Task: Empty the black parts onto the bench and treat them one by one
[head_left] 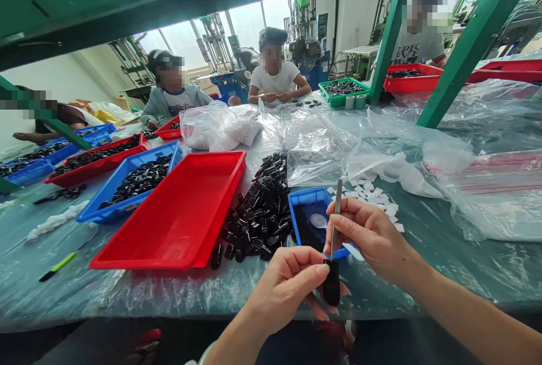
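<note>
One table (423,240) under clear plastic sheet carries everything, with four other people seated round its far side. Trays, counted: one empty red tray (178,212) left of the fingers, one blue tray of black caps (127,187) beyond it, more red and blue ones further left, one green tray (339,91) far off, and one small blue tray (307,212) just beyond the fingertips, holding a single white disc (317,220). Clear bags (313,144) lie crumpled past that. One loose heap of black caps (262,212), too many to count, sits between the red tray and the small blue one. A scatter of white pieces (376,195), also uncounted, lies just beyond the right knuckles.

The left hand (288,289) pinches one black cap (331,283) upright, thumb and forefinger closed on it near the table's front edge. The right hand (372,235) grips one thin metal rod (336,212) between narrowed fingers, the rod standing nearly upright with its lower end in the cap.
</note>
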